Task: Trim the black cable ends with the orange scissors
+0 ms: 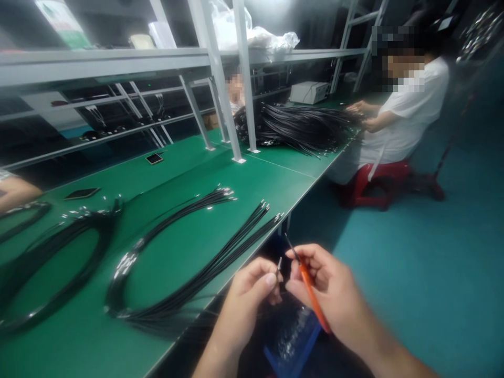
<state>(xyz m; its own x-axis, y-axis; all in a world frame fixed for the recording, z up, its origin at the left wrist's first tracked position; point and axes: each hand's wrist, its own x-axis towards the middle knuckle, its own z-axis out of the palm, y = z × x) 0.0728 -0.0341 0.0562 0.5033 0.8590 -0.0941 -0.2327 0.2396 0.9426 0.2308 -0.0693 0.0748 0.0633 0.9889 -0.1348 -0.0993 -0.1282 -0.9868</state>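
Observation:
In front of the table edge, my left hand [254, 283] pinches a cable end [280, 262] with a small metal tip pointing up; the rest of that cable is hard to follow. Close beside it, my right hand [328, 286] grips an orange-handled tool [312, 294] with a thin dark shaft slanting up and left. The shaft and the cable tip are apart. Left of my hands, a looped bundle of black cables [118, 283] lies on the green table [157, 341], its metal-tipped ends fanned toward the edge. Below my hands is a blue bin [293, 354] with small, shiny, blurred pieces.
More black cable bundles [84, 236] lie at left, near another person's arm [18, 191]. Shelf posts [232, 105] rise from the table. Beyond them sits a large cable pile [299, 123], handled by a co-worker [409, 110] on a red stool [378, 184].

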